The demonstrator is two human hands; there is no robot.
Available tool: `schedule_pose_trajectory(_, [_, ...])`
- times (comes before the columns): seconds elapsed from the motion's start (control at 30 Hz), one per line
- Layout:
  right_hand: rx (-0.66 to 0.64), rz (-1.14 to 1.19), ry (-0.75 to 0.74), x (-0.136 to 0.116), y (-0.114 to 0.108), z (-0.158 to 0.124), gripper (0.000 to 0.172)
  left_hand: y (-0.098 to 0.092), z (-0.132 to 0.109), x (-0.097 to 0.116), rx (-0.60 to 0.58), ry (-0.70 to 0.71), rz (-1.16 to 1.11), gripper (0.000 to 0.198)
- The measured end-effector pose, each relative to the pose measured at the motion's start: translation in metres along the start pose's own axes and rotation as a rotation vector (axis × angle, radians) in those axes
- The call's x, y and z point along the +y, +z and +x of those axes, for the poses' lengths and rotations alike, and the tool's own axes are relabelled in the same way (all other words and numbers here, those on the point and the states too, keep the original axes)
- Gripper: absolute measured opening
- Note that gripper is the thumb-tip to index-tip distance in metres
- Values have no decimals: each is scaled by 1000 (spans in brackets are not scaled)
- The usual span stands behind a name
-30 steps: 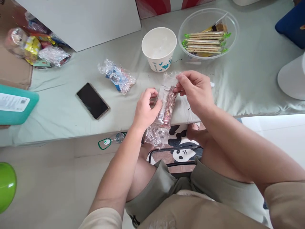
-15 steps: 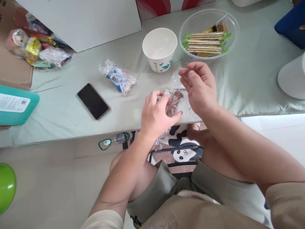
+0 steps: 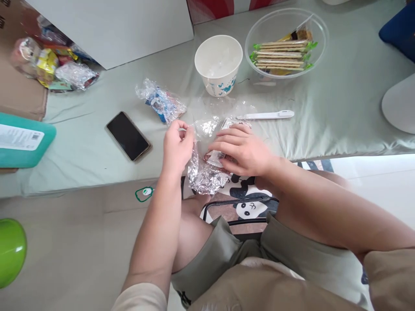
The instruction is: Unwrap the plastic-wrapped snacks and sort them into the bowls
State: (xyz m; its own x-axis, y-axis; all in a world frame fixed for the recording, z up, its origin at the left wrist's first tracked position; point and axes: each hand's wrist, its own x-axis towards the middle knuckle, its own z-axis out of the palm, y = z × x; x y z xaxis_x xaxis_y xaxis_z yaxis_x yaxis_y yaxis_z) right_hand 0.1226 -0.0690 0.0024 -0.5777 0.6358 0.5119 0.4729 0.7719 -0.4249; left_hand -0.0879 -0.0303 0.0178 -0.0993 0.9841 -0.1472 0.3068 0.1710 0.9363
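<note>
My left hand [image 3: 178,144] is closed in a pinch on the edge of a crinkled sheet of clear plastic wrap [image 3: 209,179], which hangs over the bench's front edge. My right hand [image 3: 246,149] lies palm down with its fingers spread over a small reddish-brown packet [image 3: 215,157] with a pale label. The hand covers much of this packet, so its kind cannot be made out. Just beyond my right fingers lies a slim white utility knife [image 3: 270,115]. A blue plastic-wrapped packet [image 3: 164,103] sits to the left, beyond my left hand.
A white paper tub [image 3: 218,67] and a clear plastic bowl [image 3: 287,43] of wrapped stick snacks stand at the back. A phone [image 3: 128,136] lies on the left of the cloth-covered bench [image 3: 81,129]. A cardboard box [image 3: 19,97] with wrapped snacks is far left.
My left hand has moved left, drawing the plastic wrap out. My right hand has come down from the air onto the packet, and the white utility knife now shows on the bench.
</note>
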Motion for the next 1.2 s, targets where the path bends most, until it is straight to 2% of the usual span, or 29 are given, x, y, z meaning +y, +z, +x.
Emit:
schedule_pose_trajectory(0.13, [-62,-62,-3,4,1,-2,37,-14,3,9,-55,-63,82,16])
schedule_pose_trajectory(0.27, [-24,-145,19,10,-5,-7,31,-19,4,17,-71,-120,159,16])
schedule_pose_trajectory(0.43, [-19,-198,50,17,-21,-18,35,-23,6,14,-61,-157,238,13])
schedule_pose_trajectory(0.6, [-122,-151,93,20,-44,-30,36,-18,4,9,-47,-127,195,10])
schedule_pose_trajectory(0.67, [-135,-119,117,16,-47,-30,30,-12,2,8,-84,-143,176,15])
schedule_pose_trajectory(0.8, [-68,-88,321,2,-36,-23,22,-1,-1,7,-341,-116,207,26])
schedule_pose_trajectory(0.83, [-43,-71,397,-1,-32,-21,20,1,-2,8,-381,-92,179,31])
schedule_pose_trajectory(0.9, [29,-16,532,-6,-24,-19,19,3,-3,10,-373,-77,69,32])
schedule_pose_trajectory(0.97, [108,71,628,-8,-19,-20,34,4,-5,15,-317,-135,-80,19])
schedule_pose_trajectory(1.03, [141,205,721,-8,-16,-21,51,4,-8,21,-318,-232,-228,18])
schedule_pose_trajectory(1.13, [110,498,884,-8,-14,-20,65,3,-11,30,-438,-339,-375,29])
schedule_pose_trajectory(1.2, [125,718,945,-10,-12,-15,73,3,-13,37,-523,-349,-411,36])
